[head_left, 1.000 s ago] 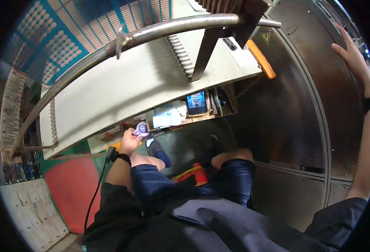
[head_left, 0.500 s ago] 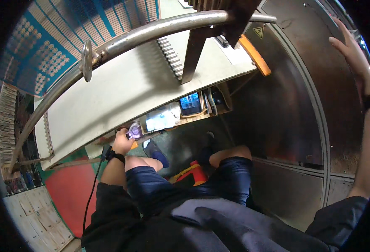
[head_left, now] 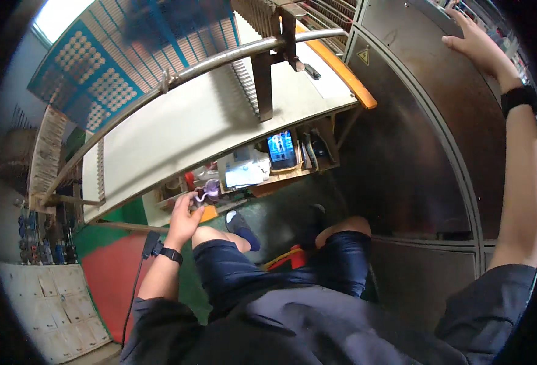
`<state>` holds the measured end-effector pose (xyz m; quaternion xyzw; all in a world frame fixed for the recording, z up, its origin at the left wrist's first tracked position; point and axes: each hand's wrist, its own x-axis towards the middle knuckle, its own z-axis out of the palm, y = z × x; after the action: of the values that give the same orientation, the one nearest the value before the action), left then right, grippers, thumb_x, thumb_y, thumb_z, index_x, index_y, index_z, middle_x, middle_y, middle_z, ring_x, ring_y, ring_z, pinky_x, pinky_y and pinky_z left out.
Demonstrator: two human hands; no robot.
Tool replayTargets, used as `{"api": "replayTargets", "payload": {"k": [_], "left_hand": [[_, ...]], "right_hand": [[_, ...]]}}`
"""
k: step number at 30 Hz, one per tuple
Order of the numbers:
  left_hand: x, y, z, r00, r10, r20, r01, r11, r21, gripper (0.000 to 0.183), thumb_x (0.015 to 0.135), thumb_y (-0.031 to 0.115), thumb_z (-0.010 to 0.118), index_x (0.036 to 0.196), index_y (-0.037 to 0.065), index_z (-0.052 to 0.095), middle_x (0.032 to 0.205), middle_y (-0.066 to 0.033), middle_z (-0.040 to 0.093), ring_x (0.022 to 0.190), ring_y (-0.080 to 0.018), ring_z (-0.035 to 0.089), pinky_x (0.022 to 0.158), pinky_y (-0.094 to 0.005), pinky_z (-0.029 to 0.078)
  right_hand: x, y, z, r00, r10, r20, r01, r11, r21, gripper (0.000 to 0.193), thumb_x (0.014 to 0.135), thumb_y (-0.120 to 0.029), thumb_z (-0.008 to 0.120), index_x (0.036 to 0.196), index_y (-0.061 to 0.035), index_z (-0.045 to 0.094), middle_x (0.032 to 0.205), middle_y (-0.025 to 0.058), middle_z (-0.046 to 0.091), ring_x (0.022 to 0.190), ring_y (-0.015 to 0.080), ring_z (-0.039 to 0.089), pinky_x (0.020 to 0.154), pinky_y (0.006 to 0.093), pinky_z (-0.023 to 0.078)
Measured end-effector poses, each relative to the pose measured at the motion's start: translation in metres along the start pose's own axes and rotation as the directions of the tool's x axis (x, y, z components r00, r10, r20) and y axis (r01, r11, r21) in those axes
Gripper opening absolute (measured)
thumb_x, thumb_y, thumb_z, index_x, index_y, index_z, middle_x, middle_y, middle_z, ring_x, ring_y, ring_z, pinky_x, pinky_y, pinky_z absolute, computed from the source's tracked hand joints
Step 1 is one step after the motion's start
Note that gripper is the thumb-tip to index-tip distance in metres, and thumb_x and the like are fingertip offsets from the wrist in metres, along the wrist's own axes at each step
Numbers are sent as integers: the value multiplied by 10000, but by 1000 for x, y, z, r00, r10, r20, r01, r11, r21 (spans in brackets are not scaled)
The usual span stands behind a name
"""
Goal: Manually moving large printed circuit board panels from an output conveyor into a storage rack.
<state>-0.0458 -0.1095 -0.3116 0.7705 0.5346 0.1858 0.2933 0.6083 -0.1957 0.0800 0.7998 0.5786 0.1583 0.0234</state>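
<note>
At the shelf under the table, my left hand [head_left: 184, 218] has its thumb and forefinger parted. Its fingertips are beside the pale curved handle of a purple, partly see-through container [head_left: 210, 189]; whether they still touch it is hard to make out. A black strap and a small black device with a cable are on that wrist. Stretched out to the far right, my right hand [head_left: 478, 47] has thumb and fingers spread at the upper edge of a grey metal cabinet [head_left: 411, 146]. Nothing shows in it.
A lit phone [head_left: 282, 149] and a pale blue-white packet [head_left: 244, 173] lie in the under-table shelf. Above the white tabletop [head_left: 177, 146] runs a curved metal tube [head_left: 220, 64] with a dark upright bracket [head_left: 261, 88]. A blue patterned panel [head_left: 107, 61] stands behind.
My left hand has drawn back a little from the purple container, its fingers loosening. The view has shifted, and my right hand appears higher along the cabinet.
</note>
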Motion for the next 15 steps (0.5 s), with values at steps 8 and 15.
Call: {"api": "replayTargets", "payload": {"k": [8, 15], "left_hand": [[-36, 13, -21, 999, -12, -37, 14, 999, 48, 419, 860, 133, 706, 1252, 45, 585, 1209, -161, 600, 1074, -300, 615, 935, -387, 499], [-45, 109, -57, 971, 232, -53, -237, 957, -165, 367, 868, 85, 684, 1220, 23, 603, 1111, -111, 659, 1022, -228, 642, 932, -355, 510]], "right_hand": [[2, 3, 0, 996, 34, -80, -34, 999, -2, 799, 856, -357, 685, 1496, -21, 343, 1450, 267, 476, 1355, 368, 461, 1126, 403, 364], [-3, -17, -10, 998, 54, -32, -56, 994, -93, 752, 867, -333, 660, 1495, -60, 350, 1459, 235, 471, 1350, 375, 456, 1126, 405, 366]]}}
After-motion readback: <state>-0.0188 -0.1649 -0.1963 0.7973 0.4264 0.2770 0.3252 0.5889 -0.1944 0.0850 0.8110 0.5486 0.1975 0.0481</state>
